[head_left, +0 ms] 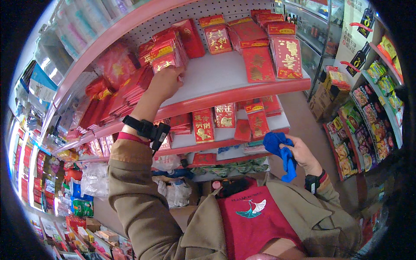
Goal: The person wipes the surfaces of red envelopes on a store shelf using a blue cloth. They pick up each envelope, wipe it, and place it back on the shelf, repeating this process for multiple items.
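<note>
My left hand (166, 85) reaches onto the white upper shelf, its fingers curled round the near end of a stack of red envelopes (165, 48) with gold print. A part of those fingers is hidden by the hand itself. Lower down on the right, my right hand (302, 154) grips a crumpled blue cloth (281, 149) that hangs in front of the lower shelves. More red envelopes stand beside the left hand: a leaning pile (130, 93) to its left and a single pack (216, 38) to its right.
Several envelope stacks (286, 54) sit at the shelf's right end. The pink shelf edge (242, 97) runs below my left hand. A lower shelf holds more red envelopes (203, 126). Cardboard boxes (323, 102) and racks of snack packets (370, 117) stand to the right.
</note>
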A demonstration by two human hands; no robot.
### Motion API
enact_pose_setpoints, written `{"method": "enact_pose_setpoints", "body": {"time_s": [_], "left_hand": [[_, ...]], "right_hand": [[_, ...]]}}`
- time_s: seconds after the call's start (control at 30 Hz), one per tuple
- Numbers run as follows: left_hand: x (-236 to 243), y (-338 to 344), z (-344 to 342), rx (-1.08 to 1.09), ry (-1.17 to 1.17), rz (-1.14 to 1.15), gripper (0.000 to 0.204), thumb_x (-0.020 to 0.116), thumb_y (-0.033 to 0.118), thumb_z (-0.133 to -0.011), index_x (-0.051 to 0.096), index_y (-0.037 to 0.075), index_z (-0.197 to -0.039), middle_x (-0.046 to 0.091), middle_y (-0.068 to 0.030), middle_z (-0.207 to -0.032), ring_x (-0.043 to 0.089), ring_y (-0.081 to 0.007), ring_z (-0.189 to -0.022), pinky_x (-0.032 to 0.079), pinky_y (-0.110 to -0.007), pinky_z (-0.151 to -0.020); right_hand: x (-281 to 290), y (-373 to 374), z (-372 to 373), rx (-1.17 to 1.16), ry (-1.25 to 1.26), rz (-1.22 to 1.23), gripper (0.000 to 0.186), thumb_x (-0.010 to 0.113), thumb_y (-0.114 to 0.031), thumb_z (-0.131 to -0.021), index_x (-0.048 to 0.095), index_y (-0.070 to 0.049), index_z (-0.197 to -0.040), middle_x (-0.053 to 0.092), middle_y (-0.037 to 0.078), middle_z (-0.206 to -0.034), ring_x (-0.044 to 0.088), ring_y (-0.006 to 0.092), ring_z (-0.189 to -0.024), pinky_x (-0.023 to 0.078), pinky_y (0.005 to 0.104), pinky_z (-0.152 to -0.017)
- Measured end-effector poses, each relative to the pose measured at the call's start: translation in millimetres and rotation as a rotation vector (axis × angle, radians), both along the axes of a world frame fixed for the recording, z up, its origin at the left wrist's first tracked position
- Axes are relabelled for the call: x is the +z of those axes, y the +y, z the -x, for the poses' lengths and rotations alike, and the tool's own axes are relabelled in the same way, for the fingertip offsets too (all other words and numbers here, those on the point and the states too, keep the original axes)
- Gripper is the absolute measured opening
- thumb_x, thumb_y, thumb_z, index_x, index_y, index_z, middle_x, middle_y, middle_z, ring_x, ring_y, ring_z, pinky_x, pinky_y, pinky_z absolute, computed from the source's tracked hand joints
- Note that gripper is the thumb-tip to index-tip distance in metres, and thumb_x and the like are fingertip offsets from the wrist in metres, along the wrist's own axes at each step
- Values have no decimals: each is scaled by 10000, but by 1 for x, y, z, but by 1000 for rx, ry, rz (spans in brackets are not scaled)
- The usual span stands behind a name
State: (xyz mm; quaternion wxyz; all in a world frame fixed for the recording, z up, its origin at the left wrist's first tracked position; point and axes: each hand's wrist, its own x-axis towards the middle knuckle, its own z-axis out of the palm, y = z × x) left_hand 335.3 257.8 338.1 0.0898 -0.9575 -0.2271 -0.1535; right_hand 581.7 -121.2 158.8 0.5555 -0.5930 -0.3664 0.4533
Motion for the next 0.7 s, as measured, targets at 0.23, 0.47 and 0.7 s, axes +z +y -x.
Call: {"method": "enact_pose_setpoints", "body": {"time_s": [0.23, 0.47, 0.7], "left_hand": [[10, -10, -11, -37, -25, 62, 329, 645, 136, -785, 622, 52, -1102, 674, -202, -972, 648, -375, -935, 519, -456, -826], [19, 1, -62, -28, -129, 378, 394, 665, 232, -813, 620, -22, -1110, 683, -186, -934, 695, -307, -798, 552, -403, -709], [12, 37, -140, 115, -321, 907, 412, 728, 249, -803, 618, -104, -986, 669, -195, -880, 712, -268, -671, 579, -340, -520]], "right_hand": [[2, 1, -4, 9, -26, 21, 324, 659, -112, -908, 616, 1, -1208, 640, -40, -968, 538, 39, -816, 463, 211, -750], [1, -2, -15, -22, 1, -39, 292, 636, -78, -906, 630, -6, -1188, 608, -58, -893, 511, 23, -761, 443, 185, -688], [1, -22, -36, -67, 34, -6, 318, 644, -109, -909, 620, 3, -1206, 637, -37, -939, 536, 45, -811, 461, 213, -760]]}}
